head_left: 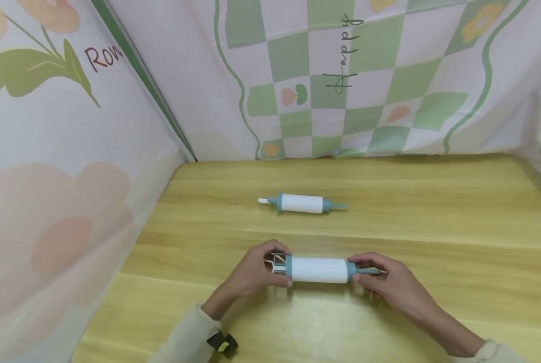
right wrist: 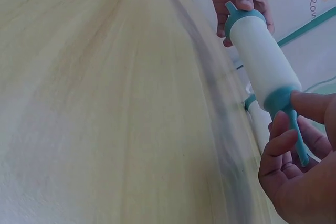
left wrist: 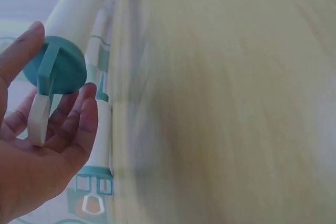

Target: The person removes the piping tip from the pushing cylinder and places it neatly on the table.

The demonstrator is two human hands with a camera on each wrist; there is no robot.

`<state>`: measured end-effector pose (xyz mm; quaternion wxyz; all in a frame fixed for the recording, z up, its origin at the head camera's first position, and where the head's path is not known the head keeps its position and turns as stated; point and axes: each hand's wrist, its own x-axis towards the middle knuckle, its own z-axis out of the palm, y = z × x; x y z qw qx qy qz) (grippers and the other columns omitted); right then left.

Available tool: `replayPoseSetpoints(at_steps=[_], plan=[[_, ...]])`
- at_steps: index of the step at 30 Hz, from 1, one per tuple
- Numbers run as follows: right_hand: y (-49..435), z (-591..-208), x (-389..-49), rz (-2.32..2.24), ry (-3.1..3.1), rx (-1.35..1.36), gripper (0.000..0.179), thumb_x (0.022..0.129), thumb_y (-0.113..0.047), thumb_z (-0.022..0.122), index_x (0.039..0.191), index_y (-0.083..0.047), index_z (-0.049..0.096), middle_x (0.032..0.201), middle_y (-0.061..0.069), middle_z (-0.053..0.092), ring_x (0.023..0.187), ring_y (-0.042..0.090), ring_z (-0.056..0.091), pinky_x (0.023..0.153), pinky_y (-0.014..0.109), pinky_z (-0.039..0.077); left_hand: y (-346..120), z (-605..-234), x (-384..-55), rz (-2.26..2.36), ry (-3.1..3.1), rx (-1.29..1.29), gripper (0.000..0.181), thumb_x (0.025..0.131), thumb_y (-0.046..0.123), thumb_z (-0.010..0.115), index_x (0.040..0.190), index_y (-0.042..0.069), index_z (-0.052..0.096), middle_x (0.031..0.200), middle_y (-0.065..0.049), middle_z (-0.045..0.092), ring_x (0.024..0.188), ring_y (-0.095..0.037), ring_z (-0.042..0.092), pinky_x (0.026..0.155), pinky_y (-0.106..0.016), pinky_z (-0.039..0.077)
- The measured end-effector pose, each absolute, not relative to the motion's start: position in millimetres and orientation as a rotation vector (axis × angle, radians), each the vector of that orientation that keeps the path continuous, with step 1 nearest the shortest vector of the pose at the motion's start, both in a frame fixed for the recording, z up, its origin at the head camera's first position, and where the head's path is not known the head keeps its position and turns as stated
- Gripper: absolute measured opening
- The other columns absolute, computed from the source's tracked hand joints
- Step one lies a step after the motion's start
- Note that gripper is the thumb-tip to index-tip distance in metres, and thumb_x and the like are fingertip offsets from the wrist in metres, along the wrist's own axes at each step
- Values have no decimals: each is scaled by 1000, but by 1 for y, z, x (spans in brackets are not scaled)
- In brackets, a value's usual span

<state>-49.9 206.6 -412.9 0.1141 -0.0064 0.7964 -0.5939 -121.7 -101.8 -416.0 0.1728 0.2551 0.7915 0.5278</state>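
In the head view a white tube with teal end caps (head_left: 320, 270) is held level between both hands, over the near part of the table. My left hand (head_left: 254, 272) grips its left cap, thumb on the near side and fingers on the far side. From that cap projects a teal frame with a white loop (left wrist: 38, 121), in front of the left palm. My right hand (head_left: 395, 282) pinches the right cap between thumb and fingers, and a thin teal stem (right wrist: 299, 140) runs out past the fingers. A similar, smaller white tube (head_left: 302, 203) lies farther back.
The wooden table (head_left: 197, 201) meets a hanging cloth with green checks (head_left: 288, 60) at the back. A flower-print cloth (head_left: 93, 141) hangs along the left side. A dark band (head_left: 223, 344) sits at the left sleeve's cuff.
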Motion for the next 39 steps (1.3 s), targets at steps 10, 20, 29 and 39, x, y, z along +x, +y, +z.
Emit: replayPoseSetpoints(at_steps=[10,20,29,39], plan=[[210,-407,-47,-1834,2412,-54,43,94,-17,72,132,-1,60,122,20,62,96,28,66,75,32,58,-96,-408,-120,1670,2133,626,48,75,9,87,118,8,66,106,-7,64,91,-21,62,76,-34,55],[216,-401,-48,-1950,2314,-177,42,103,-14,58,141,1,49,127,25,52,96,26,67,77,34,58,-90,-401,-117,1769,2148,678,44,79,16,83,119,10,66,113,-2,65,97,-21,58,79,-35,49],[215,-399,-47,-1873,2344,-177,37,108,-19,48,138,2,49,103,20,65,77,28,66,62,33,56,-87,-398,-115,1788,2144,698,41,81,13,81,119,11,65,112,-3,65,91,-20,59,71,-30,51],[204,-399,-47,-2019,2290,-144,31,105,-14,54,126,9,54,94,24,66,73,22,64,61,30,57,-84,-404,-113,1851,2175,754,38,80,13,80,115,12,64,99,-11,62,78,-15,59,60,-28,53]])
